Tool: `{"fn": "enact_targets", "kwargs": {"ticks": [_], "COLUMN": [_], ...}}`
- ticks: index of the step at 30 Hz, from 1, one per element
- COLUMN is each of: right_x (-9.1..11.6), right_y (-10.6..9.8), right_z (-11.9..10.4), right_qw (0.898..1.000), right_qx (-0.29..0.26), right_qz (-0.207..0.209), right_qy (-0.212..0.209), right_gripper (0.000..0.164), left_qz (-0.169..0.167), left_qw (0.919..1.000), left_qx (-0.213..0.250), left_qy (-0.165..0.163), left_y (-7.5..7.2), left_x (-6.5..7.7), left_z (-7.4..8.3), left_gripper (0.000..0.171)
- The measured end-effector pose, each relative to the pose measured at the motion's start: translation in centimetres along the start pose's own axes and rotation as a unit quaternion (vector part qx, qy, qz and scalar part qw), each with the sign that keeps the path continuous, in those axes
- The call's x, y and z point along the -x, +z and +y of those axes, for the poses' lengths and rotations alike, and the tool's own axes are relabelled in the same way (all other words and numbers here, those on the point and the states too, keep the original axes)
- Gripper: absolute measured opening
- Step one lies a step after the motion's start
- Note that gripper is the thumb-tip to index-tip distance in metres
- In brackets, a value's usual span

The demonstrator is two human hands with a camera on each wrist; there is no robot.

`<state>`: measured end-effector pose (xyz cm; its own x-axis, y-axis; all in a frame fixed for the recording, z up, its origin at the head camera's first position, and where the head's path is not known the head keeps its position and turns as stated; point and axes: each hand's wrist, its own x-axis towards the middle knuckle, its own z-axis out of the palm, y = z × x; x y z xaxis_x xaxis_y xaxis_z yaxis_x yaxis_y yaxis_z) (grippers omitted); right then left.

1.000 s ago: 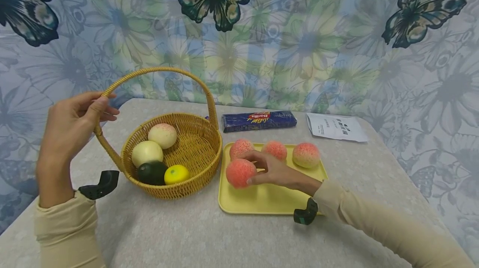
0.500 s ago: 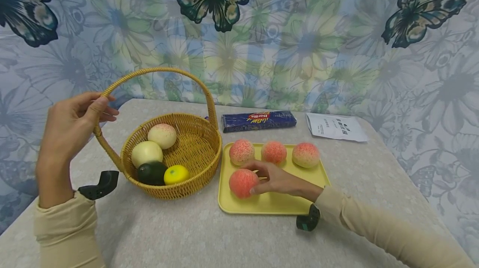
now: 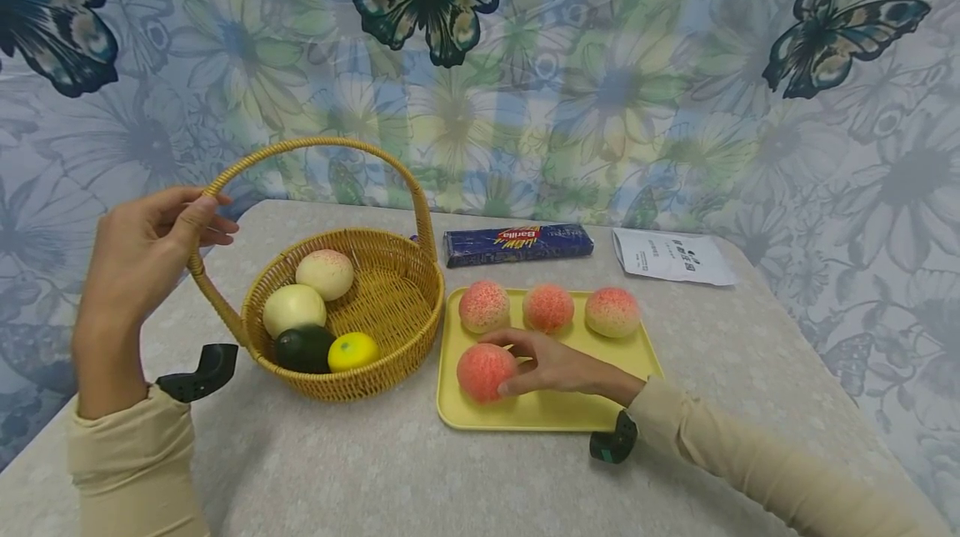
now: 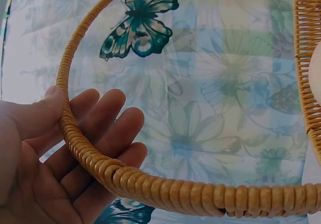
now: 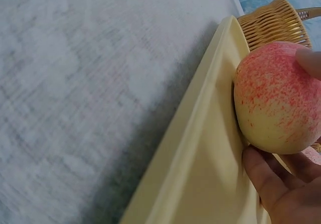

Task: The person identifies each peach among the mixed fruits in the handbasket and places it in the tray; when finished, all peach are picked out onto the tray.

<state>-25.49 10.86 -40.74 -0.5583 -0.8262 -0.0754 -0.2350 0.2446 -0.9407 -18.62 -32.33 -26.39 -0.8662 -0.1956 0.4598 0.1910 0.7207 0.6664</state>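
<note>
My left hand (image 3: 146,249) pinches the side of the wicker basket's arched handle (image 4: 150,188) between thumb and fingers. Inside the basket (image 3: 401,295) lie a pale, pink-speckled peach (image 3: 325,273), a cream-coloured round fruit (image 3: 293,309), a dark green avocado-like fruit (image 3: 303,348) and a yellow fruit (image 3: 353,351). To its right, my right hand (image 3: 551,366) holds a pink-red peach (image 3: 483,372) at the front left of the yellow tray (image 3: 555,416). The right wrist view shows thumb and fingertips on opposite sides of this peach (image 5: 276,103), its lower half pale yellow.
Along the tray's back stand three more peaches, the left one (image 3: 483,306), the middle one (image 3: 548,308) and the right one (image 3: 612,312). Behind the tray lie a blue Barilla box (image 3: 517,244) and a white printed packet (image 3: 673,256). A butterfly-patterned cloth (image 3: 622,103) hangs behind the table.
With the pink-red peach in its grip, my right hand has come down and slightly towards me, uncovering the back-left peach. My left hand stays on the basket handle.
</note>
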Motion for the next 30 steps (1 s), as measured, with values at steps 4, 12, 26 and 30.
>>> {"fn": "enact_targets", "kwargs": {"ticks": [4, 12, 26, 30], "right_x": [0.0, 0.0, -0.9, -1.7], "right_y": [0.1, -0.1, -1.3, -1.9], "right_z": [0.1, 0.4, -1.8, -3.2], "right_qw": [1.0, 0.999, 0.994, 0.994], "right_qx": [0.012, 0.031, 0.104, 0.104], "right_qz": [-0.005, -0.015, -0.039, -0.04], "right_qy": [0.0, 0.011, 0.014, -0.01], "right_gripper": [0.06, 0.063, 0.075, 0.069], "left_qz": [0.0, 0.001, 0.004, 0.005], "left_qw": [1.0, 1.0, 0.9999, 0.9999], "left_qx": [0.001, 0.003, 0.002, 0.001], "left_qy": [0.001, 0.007, 0.012, 0.01], "left_y": [0.0, 0.1, 0.1, 0.1], "left_x": [0.1, 0.1, 0.1, 0.1], "left_z": [0.0, 0.0, 0.0, 0.2], "left_gripper": [0.04, 0.039, 0.039, 0.04]}}
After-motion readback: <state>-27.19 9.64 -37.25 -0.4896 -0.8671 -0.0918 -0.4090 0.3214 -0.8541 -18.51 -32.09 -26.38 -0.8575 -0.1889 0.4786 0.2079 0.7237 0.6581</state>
